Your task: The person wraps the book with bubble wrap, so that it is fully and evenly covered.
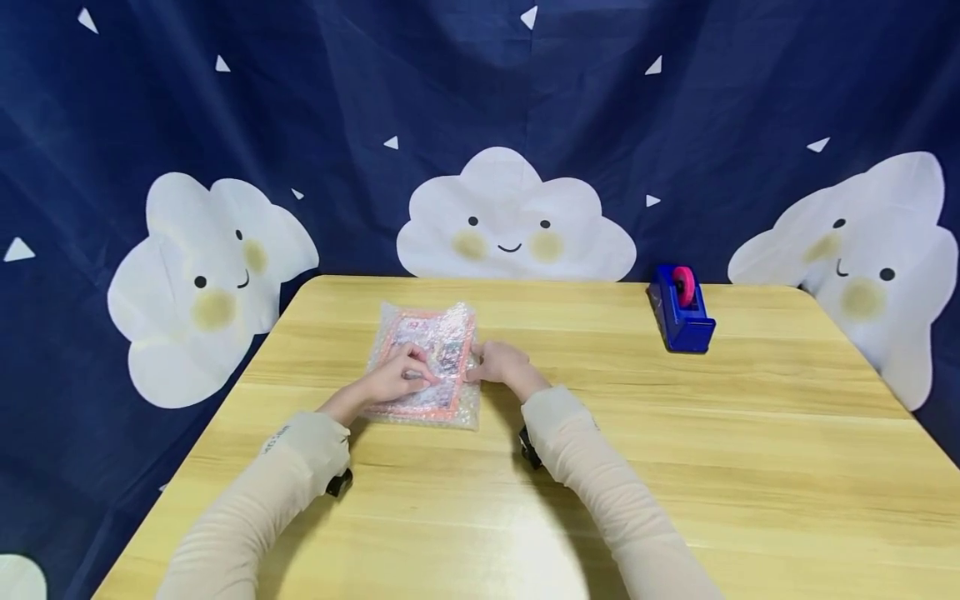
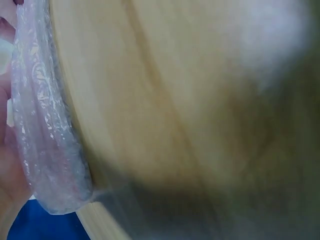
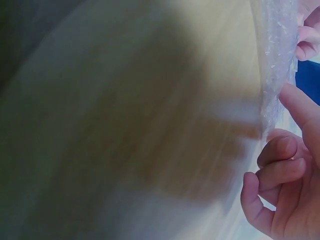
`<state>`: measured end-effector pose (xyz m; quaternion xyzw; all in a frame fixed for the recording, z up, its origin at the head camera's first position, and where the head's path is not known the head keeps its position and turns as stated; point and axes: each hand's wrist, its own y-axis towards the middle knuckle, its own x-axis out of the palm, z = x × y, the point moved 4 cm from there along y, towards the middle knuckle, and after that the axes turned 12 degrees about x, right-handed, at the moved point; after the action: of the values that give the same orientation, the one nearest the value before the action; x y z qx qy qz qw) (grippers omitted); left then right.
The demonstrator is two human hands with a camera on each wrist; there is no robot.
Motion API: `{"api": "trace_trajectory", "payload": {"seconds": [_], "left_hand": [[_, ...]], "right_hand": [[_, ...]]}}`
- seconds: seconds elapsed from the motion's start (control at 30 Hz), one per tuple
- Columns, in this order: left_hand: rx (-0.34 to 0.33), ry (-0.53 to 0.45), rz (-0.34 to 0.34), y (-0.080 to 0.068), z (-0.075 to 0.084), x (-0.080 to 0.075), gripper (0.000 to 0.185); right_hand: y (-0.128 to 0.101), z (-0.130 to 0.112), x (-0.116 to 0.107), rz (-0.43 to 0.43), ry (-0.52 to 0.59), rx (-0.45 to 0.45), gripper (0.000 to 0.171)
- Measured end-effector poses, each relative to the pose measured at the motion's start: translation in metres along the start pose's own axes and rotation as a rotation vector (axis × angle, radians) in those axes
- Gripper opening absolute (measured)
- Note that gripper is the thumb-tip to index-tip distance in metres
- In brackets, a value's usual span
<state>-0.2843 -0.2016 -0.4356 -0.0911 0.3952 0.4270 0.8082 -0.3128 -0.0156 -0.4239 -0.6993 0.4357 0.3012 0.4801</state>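
A flat package in bubble wrap (image 1: pixel 457 400) lies on the table, a pink-bordered printed item showing through the clear wrap. My left hand (image 1: pixel 393 379) rests over its middle, thumb and forefinger curled together against the wrap. At the right edge, my right hand (image 1: pixel 501 364) holds the package with thumb and fingers. Seen from the right wrist, one finger of the right hand (image 3: pixel 290 185) lies straight against the bubble wrap (image 3: pixel 277 55), while the others curl beside the edge. In the left wrist view, the left hand (image 2: pixel 10 170) lies along the wrap (image 2: pixel 47 140).
A blue tape dispenser (image 1: pixel 678 312) with a pink roll stands at the back right of the wooden table (image 1: pixel 750 467). Behind the table hangs a dark blue curtain (image 1: pixel 337 100) printed with white clouds.
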Motion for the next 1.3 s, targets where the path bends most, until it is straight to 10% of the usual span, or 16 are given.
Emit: {"api": "trace_trajectory", "payload": {"seconds": [0.6, 1.3], "left_hand": [[-0.004, 0.134, -0.247, -0.018, 0.020, 0.005, 0.041], [0.033, 0.126, -0.242, -0.007, 0.019, 0.004, 0.044]], "right_hand": [[-0.002, 0.001, 0.002, 0.012, -0.028, -0.001, 0.061], [0.003, 0.008, -0.002, -0.028, 0.076, 0.013, 0.070]]}}
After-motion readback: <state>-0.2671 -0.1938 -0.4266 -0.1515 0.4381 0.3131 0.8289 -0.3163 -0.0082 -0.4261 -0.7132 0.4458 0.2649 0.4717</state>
